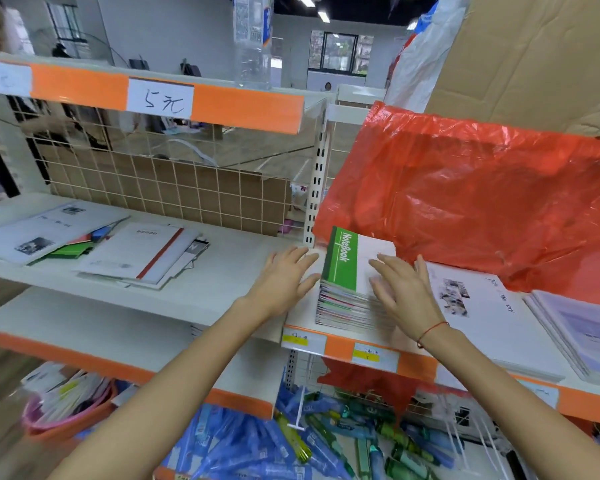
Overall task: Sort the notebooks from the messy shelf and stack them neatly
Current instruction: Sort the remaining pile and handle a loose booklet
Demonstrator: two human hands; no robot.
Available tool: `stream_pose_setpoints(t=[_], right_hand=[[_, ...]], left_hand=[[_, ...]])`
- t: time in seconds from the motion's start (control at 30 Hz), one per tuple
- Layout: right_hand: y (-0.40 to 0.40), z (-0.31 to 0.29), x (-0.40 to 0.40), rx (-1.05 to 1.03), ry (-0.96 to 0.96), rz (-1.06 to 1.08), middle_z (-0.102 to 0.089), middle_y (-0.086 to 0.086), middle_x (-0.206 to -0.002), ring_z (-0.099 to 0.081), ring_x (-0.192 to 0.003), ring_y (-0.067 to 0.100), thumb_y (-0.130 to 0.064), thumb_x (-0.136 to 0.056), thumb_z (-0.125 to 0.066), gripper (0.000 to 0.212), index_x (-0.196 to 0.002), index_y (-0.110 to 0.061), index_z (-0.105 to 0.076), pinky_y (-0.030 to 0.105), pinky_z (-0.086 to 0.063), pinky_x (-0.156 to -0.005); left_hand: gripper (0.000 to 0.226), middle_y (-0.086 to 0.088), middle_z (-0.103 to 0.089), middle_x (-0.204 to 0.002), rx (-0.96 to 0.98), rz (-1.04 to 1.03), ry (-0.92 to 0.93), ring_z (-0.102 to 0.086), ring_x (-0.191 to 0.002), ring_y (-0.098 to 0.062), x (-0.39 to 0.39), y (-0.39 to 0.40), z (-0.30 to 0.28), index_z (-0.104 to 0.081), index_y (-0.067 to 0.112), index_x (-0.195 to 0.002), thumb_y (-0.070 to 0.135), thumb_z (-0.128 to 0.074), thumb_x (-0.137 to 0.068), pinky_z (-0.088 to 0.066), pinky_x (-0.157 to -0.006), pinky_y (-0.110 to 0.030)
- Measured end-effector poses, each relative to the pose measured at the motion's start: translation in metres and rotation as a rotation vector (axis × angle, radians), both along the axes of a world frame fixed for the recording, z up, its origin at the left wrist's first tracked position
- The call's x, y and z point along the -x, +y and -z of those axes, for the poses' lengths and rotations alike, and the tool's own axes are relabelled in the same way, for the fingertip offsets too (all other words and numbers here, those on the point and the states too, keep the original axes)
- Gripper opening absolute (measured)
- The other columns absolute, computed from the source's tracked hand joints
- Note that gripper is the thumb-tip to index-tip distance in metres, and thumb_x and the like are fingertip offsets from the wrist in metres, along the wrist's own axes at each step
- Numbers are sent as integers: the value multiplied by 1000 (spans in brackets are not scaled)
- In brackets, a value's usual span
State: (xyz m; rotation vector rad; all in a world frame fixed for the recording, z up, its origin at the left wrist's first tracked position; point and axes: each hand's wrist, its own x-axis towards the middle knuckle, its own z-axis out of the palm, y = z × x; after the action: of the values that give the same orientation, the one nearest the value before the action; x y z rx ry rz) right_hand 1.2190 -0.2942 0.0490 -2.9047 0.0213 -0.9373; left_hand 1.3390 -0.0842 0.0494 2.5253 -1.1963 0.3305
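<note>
"NoteBook" in white on the green band of the top notebook [340, 259]; up and left of it, handwritten "5元" — on the white price tag [160, 99].

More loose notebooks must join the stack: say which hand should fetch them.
Probably left. The left hand is open beside the notebook stack, nearer the loose notebooks; the right hand rests on the stack.

Red plastic bag [465, 202] hides shelf back; notebook stack [347, 299] part-covered by right hand [402, 289]; price labels [374, 355] unreadable.
</note>
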Motion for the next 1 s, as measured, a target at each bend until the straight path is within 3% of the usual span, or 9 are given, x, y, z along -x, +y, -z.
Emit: stream_pose_setpoints(t=[0.13,0.27,0.4,0.53,0.67,0.9,1.0], right_hand=[[48,-11,-35,70,-11,-102,-65,13,-113,-62,-105,29,-32,-88,-37,44,-111,-6,-66,59,-20,-105],[101,-18,-64,115,-11,-165,-65,13,-110,-62,-103,30,-32,-87,-40,43,-110,-6,-65,58,-27,-102],[154,-6,-94,137,104,-169,-64,11,-111,-62,-105,29,-36,-85,-37,47,-110,-8,-65,66,-30,-97],[216,4,-123,100,207,-170,-65,16,-110,-62,-103,34,-35,-84,-39,47,-110,-5,-64,64,-39,-93],[280,19,-156,84,216,-166,-60,20,-118,-56,-112,37,-20,-85,-61,38,-117,0,-59,59,-33,-101],[358,36,-201,137,341,-206,-45,14,-140,-39,-130,28,-31,-94,-49,47,-134,-6,-45,39,-27,-108],[371,38,-222,138,396,-196,-36,12,-147,-32,-135,26,-34,-96,-46,53,-140,-7,-36,37,-23,-113]], left_hand=[[73,-3,-35,-150,-49,-151,53,-28,-139,-18,-9,71,11,-38,19,-142,60,-13,-88,-22,-108,-35],[58,-4,-32,-151,-50,-253,91,-26,-139,-19,-22,137,23,-37,18,-143,50,-23,-96,-21,-110,-38],[50,-4,-33,-150,-56,-310,75,-25,-140,-19,-44,198,27,-36,18,-144,42,-35,-100,-19,-113,-41],[47,-6,-37,-149,-74,-340,26,-28,-139,-20,-75,265,27,-39,16,-142,36,-40,-100,-22,-112,-41],[48,-10,-37,-148,-67,-381,52,-29,-139,-24,-106,336,35,-39,13,-143,28,-46,-98,-21,-111,-44],[50,-12,-39,-145,-161,-487,74,-33,-135,-25,-145,419,49,-35,9,-143,22,-47,-96,-25,-109,-39],[51,-13,-40,-144,-158,-543,70,-34,-134,-26,-162,434,53,-35,8,-143,21,-47,-95,-26,-108,-41]])
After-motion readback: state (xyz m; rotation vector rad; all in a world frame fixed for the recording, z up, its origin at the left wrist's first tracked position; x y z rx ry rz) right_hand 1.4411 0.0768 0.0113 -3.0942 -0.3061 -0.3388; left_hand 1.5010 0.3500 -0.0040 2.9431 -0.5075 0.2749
